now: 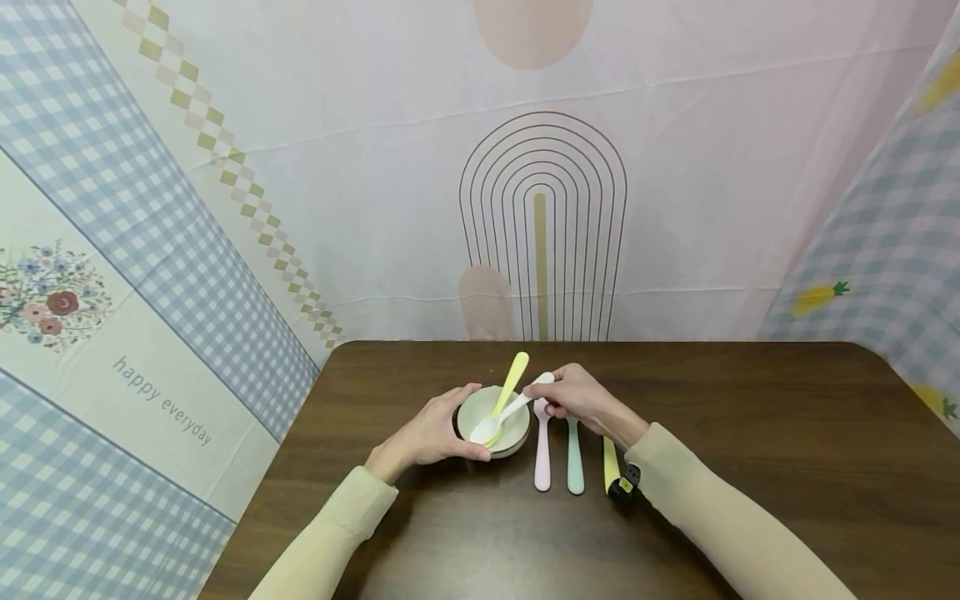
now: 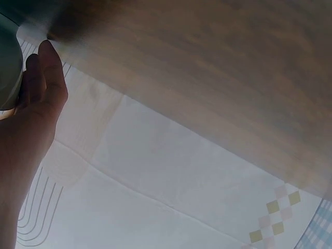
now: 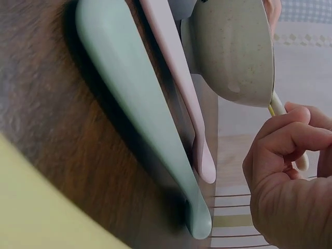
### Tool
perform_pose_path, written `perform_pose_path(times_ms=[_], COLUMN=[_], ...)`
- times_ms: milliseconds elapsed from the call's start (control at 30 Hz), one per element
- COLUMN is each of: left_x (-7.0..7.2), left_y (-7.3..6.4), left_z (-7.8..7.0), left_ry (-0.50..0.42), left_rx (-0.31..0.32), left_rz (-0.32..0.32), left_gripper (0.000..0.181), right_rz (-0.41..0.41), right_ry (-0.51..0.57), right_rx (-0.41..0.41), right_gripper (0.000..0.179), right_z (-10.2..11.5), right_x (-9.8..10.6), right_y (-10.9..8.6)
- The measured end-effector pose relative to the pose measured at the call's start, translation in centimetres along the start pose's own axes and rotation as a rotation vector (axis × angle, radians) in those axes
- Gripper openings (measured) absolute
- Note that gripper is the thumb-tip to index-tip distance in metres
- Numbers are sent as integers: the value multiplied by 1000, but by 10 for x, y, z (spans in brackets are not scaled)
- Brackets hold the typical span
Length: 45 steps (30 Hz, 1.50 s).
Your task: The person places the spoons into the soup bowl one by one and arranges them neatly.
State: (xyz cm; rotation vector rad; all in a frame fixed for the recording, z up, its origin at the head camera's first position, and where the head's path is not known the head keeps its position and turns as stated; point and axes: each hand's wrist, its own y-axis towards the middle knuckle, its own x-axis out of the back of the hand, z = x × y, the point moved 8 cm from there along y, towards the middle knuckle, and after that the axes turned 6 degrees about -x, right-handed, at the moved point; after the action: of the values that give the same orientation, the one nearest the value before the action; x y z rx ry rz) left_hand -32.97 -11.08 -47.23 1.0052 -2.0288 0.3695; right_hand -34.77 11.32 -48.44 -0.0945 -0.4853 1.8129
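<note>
My left hand (image 1: 435, 429) grips a small pale bowl (image 1: 517, 435) at its left side, thumb at the near rim and fingers at the far side. In the left wrist view only part of the bowl (image 2: 8, 67) shows beside the fingers. My right hand (image 1: 581, 400) pinches a white spoon (image 1: 516, 406) by its handle, with the spoon's head down inside the bowl. A yellow spoon (image 1: 512, 381) leans in the bowl, its handle rising past the far rim. In the right wrist view, the curled fingers hide most of the white handle.
Right of the bowl, a pink spoon (image 1: 542, 457), a mint green spoon (image 1: 574, 460) and another yellow spoon (image 1: 611, 460) lie side by side on the dark wooden table (image 1: 465, 525). My right forearm passes over that yellow one. A patterned cloth (image 1: 390, 208) hangs behind the table.
</note>
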Motion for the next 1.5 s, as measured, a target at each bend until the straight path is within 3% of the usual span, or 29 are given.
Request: perform_pose_path(times_ms=[1033, 1500], left_x=[1, 0], left_y=[1, -2], left_z=[-2, -2], left_ry=[-16, -13], left_rx=[17, 11], left_rz=[3, 4], left_gripper=[114, 115], right_rz=[-44, -6], right_ry=[70, 72], right_rx=[1, 13], right_gripper=[19, 21], right_z=[7, 4], right_x=[-5, -7], right_y=[12, 10])
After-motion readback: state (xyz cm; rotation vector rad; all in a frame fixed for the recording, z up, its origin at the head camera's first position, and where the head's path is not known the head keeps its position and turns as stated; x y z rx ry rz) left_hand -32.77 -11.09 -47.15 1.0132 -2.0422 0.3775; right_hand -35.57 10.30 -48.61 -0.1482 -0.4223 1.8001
